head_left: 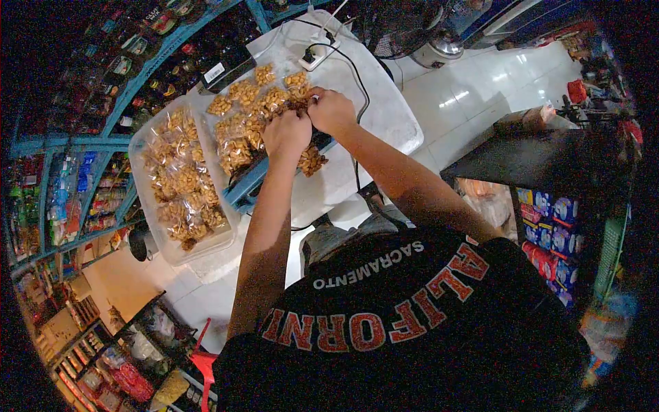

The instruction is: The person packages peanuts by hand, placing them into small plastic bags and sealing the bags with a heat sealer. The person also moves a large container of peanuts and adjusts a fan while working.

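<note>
Both hands are together over a white table (388, 117), fingers curled in a pinch. My left hand (288, 134) is closed at the near edge of a pile of clear plastic bags of nut-like snacks (237, 130). My right hand (333, 111) is closed just beside it, to the right. Between and under them shows a bag of browner snack pieces (312, 161); its top edge is hidden by my fingers. Beneath my left wrist lies a long blue device that looks like a bag sealer (250, 185), partly covered by the bags and my arm.
To the left, a clear plastic tub (154, 230) holds several filled bags. A power strip (317, 56) with a black cable (364, 89) sits at the back of the table. Stocked blue shelves (113, 113) line the left. A red chair (204, 360) stands at lower left.
</note>
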### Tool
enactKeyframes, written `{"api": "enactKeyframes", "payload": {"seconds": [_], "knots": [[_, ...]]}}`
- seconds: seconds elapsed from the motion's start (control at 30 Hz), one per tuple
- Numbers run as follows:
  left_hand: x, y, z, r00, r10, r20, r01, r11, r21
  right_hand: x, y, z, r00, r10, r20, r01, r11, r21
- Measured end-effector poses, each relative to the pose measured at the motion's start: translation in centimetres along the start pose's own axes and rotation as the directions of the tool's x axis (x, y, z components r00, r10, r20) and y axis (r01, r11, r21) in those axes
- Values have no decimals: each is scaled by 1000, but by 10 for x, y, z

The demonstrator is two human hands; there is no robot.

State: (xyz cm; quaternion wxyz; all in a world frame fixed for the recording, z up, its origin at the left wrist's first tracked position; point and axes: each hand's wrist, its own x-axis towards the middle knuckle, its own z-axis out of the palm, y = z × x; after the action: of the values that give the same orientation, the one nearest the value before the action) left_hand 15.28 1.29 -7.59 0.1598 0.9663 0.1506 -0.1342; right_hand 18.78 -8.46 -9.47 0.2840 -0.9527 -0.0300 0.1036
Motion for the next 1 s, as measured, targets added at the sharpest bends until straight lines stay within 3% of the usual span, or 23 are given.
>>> {"api": "enactKeyframes", "payload": {"seconds": [0.3,0.37,0.43,0.47,0.5,0.53,0.57,0.6,0.63,0.67,0.7,0.73,0.77,0.9,0.97,1.0], "knots": [[8,-5,8,998,-33,55,36,999,-40,5,7,19,993,19,-120,-20,1000,-4],[-5,3,-5,1000,3,-4,-3,1000,-11,2,1,13,999,34,-26,-35,998,-44],[17,-23,29,988,149,36,-152,983,107,2,1,8,995,26,96,-18,997,-80],[9,-19,22,959,255,-122,-257,966,5,10,32,49,939,-332,-93,315,935,-163],[-7,-2,-4,974,195,-117,-193,981,32,-2,5,14,1000,15,-22,-15,1000,17],[10,-20,22,952,268,-146,-264,963,44,4,6,33,971,160,-177,-138,982,133],[-11,-2,4,927,253,-277,-262,965,4,-13,-8,-14,995,97,17,-98,990,104],[-21,7,-11,938,289,-192,-285,957,52,-7,-3,-8,993,72,92,-77,995,60],[-13,-1,0,957,235,-169,-234,972,30,-18,-10,-24,998,42,-42,-39,996,78],[5,-23,28,949,262,-177,-253,965,73,-11,-8,-22,995,90,43,-94,991,98],[23,-35,47,944,275,-181,-256,959,120,-12,-7,-16,998,47,-33,-45,996,76],[20,-25,37,975,197,-105,-184,976,117,-13,-3,-9,993,29,-115,-17,994,107],[7,-15,23,993,112,-26,-108,987,122,-9,1,-1,996,18,-87,-13,998,58],[5,-9,26,995,25,-93,-16,996,89,-17,0,-9,989,-54,-136,66,994,87],[43,-40,66,998,-15,54,5,984,175,-11,1,2,993,64,-98,-58,996,65],[35,-32,54,999,-10,46,2,985,174,-10,1,0,993,60,-106,-53,996,65]]}}
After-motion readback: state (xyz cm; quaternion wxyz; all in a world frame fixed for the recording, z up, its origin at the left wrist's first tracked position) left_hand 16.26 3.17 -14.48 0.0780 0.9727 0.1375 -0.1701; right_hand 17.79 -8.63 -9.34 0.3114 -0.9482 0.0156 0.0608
